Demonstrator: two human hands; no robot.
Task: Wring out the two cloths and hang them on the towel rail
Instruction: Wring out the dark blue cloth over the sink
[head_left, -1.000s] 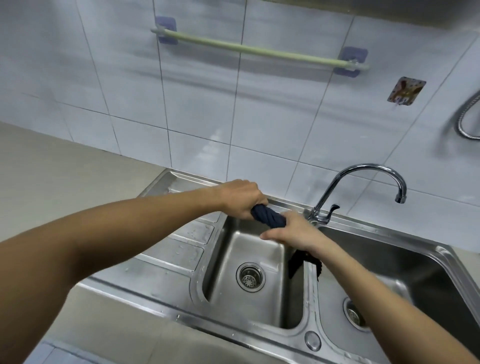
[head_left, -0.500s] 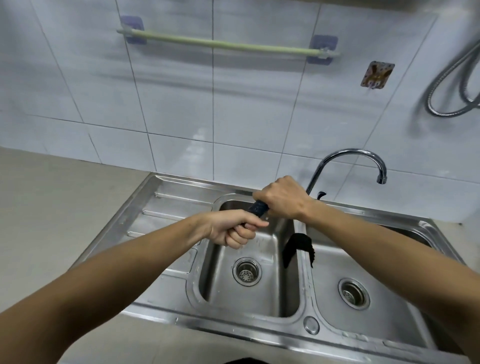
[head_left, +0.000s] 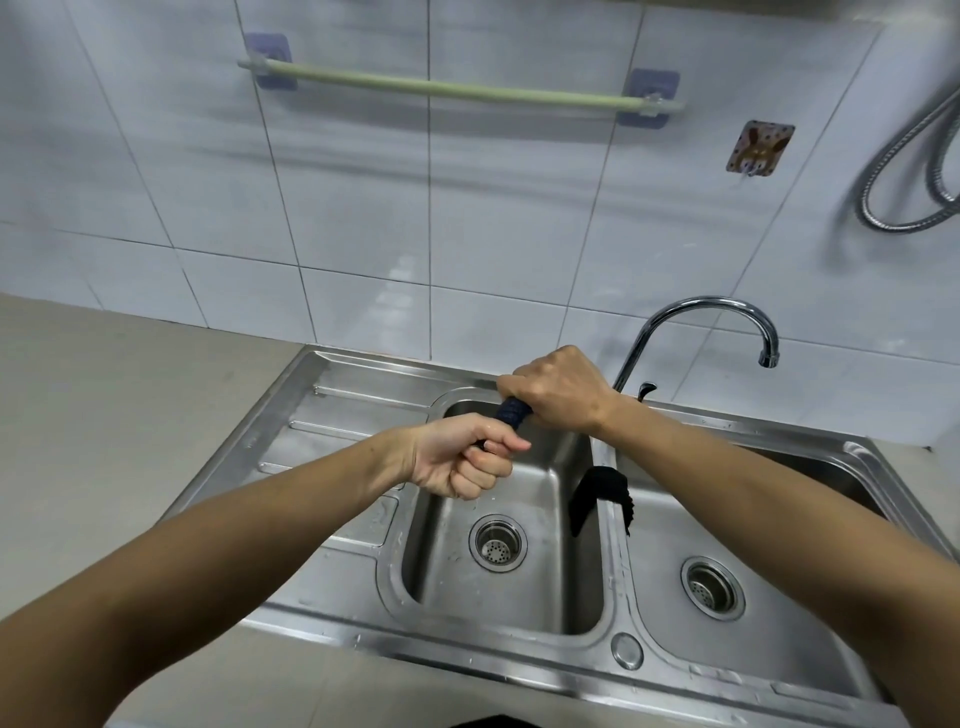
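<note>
Nearest the camera, both forearms reach out over the worktop (head_left: 104, 415) and the steel double sink (head_left: 597, 670). The left hand (head_left: 462, 457) is closed in a fist, palm up, around the near end of a tightly twisted dark blue cloth (head_left: 513, 411); only a short rope of it shows between the two fists, above the left basin. The right hand (head_left: 558, 391) is clenched over the far end, knuckles up. A second ago the left hand was the farther one and the right sat nearer; now they have swapped places, which suggests a fresh counter-twist, so the wringing of this first cloth is probably near its end. Just beyond, the second cloth (head_left: 602, 488), dark and limp, lies draped over the divider between the basins, untouched and not yet wrung. Behind it stands the tap (head_left: 696, 312). Farthest off, on the tiled wall, the green towel rail (head_left: 457, 89) is bare, so neither cloth is hung.
</note>
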